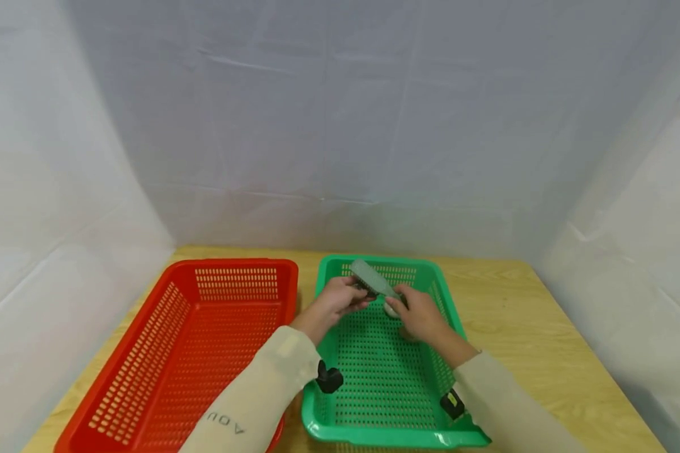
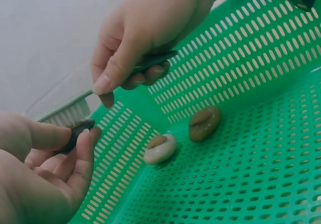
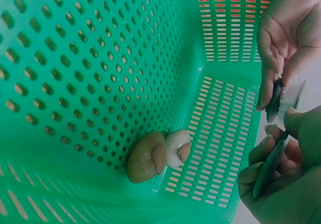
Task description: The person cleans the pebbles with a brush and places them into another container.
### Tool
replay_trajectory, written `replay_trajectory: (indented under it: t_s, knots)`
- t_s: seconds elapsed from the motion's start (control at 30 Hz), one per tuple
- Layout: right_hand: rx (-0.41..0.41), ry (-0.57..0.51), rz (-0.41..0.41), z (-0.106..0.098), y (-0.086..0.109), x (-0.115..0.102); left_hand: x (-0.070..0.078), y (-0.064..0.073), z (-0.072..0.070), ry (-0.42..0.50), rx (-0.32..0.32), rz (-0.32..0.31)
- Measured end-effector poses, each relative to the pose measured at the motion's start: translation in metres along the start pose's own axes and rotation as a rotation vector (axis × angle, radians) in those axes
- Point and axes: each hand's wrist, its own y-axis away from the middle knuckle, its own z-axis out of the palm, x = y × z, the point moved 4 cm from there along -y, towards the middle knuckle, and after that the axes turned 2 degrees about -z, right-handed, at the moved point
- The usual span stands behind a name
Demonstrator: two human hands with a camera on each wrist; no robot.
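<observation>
My right hand (image 1: 422, 313) grips the handle of a grey-green scrubbing brush (image 1: 372, 277) with pale bristles. Between thumb and fingers, my left hand (image 1: 335, 301) pinches a small dark, smooth, rounded object (image 2: 76, 135) that looks like a shell; its kind I cannot tell. The brush's bristles (image 3: 289, 97) meet the dark object's surface. Both hands are over the far end of a green basket (image 1: 382, 377). Below them in the basket sit two snails, a white one (image 2: 160, 149) and a brown one (image 2: 204, 123), side by side near the wall.
To the left stands a red plastic basket (image 1: 221, 352) with slotted walls, close beside the green one. Both are on a wooden table (image 1: 504, 308). White sheeting (image 1: 340, 126) surrounds the table at the back and sides.
</observation>
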Motion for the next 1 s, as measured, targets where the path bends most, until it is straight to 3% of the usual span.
replay_trajectory:
  t_s: [0.27, 0.73, 1.0]
  knots:
    - [0.021, -0.002, -0.017, 0.0002, -0.0022, 0.0038, -0.0008, -0.0006, -0.0011, 0.007, -0.016, -0.009]
    - [0.087, -0.008, 0.073, -0.003, -0.0042, 0.0059, 0.0002, 0.0004, -0.0033, 0.012, 0.015, -0.018]
    - [0.05, 0.003, -0.06, -0.0007, -0.0025, -0.0033, -0.0008, -0.0002, -0.005, 0.018, 0.051, -0.007]
